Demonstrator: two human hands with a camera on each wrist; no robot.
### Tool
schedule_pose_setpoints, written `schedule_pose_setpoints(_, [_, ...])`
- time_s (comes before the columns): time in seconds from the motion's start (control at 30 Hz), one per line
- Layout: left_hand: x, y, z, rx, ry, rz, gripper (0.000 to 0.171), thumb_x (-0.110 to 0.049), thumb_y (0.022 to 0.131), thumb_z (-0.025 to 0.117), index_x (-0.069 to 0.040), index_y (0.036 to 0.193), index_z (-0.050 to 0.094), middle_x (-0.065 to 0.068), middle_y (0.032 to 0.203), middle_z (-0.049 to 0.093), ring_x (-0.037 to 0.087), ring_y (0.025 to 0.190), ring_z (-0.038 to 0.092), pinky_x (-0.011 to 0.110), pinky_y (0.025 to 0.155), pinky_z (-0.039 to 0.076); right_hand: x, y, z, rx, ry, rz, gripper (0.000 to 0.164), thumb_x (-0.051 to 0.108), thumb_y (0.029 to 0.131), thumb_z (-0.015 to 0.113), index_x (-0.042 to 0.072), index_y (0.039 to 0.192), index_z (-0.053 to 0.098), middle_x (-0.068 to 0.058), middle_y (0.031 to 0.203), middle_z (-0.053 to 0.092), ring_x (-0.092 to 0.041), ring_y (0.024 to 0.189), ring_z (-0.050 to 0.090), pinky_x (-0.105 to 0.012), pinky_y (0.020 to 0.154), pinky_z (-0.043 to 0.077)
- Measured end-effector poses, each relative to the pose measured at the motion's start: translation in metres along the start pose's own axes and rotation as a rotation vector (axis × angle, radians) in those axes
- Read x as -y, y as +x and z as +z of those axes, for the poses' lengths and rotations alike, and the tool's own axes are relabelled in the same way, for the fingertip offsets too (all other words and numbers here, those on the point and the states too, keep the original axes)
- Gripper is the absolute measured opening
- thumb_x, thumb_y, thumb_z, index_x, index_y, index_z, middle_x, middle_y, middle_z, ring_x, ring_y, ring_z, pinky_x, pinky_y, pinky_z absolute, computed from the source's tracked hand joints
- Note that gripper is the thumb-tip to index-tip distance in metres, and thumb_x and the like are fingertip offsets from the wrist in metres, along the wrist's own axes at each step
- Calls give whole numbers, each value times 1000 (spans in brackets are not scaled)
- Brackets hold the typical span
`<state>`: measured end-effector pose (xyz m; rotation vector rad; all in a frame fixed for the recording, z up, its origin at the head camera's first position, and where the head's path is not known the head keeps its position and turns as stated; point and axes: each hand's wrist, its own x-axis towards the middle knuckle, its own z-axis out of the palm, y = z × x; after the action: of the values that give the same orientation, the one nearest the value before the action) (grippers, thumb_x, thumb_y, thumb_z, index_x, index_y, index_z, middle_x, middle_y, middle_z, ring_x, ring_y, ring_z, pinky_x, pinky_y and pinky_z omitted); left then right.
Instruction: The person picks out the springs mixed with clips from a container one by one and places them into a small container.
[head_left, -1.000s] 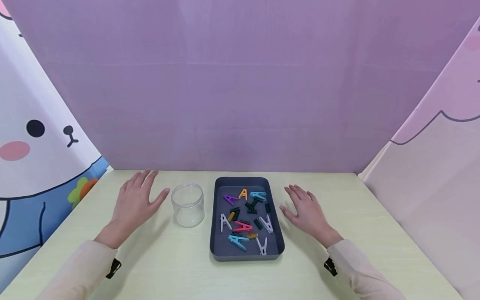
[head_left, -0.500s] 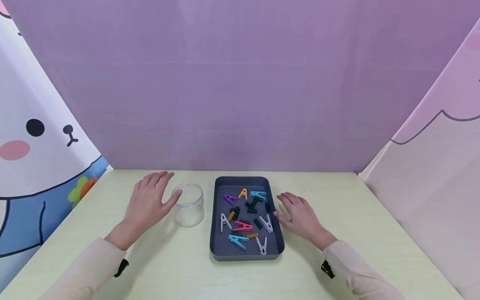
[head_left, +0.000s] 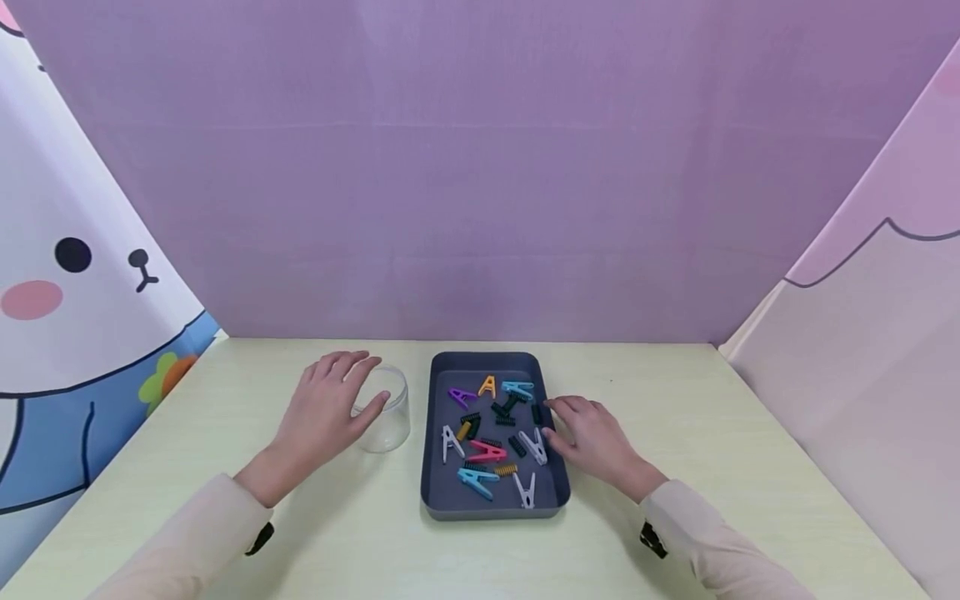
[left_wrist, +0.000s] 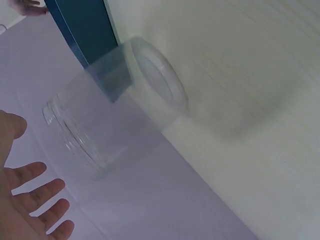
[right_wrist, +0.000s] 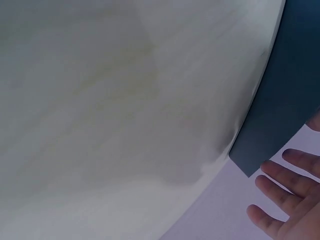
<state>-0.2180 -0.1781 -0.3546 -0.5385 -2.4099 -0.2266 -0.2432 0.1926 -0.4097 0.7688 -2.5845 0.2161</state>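
A clear round jar (head_left: 392, 427) stands upright on the table, left of a dark grey tray (head_left: 442, 497). My left hand (head_left: 318, 417) hovers at the jar's left side, fingers spread and thumb over its rim; the left wrist view has the fingertips apart from the jar wall. At the tray's right rim is my right hand (head_left: 596, 442), its fingers loosely extended and overlapping the edge. Inside the tray lie several clothespins, among them a pink clothespin (head_left: 487, 452) and a purple clothespin (head_left: 461, 397), mixed with dark green and gold ribbed pieces like small springs (head_left: 506, 470).
The pale wooden table (head_left: 360, 533) ends at a purple backdrop (head_left: 480, 208) behind the tray. Printed cartoon cloths hang at the left and right sides. Dark straps show at both cuffs.
My left hand has moved right to the jar, its thumb now over the rim. My right hand has moved left to the tray's edge. Jar and tray stay in place.
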Motion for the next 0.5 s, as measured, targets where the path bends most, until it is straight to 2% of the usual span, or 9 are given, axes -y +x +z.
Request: schedule_pose_setpoints(0.5, [-28, 8, 8, 79, 15, 133, 40, -34, 82, 62, -9, 113, 59, 10, 112, 61, 29, 107, 52, 45, 92, 41, 4, 1, 4, 26, 4, 2, 30, 27, 81, 64, 8, 105, 64, -7, 106, 65, -23, 99, 61, -43, 83, 49])
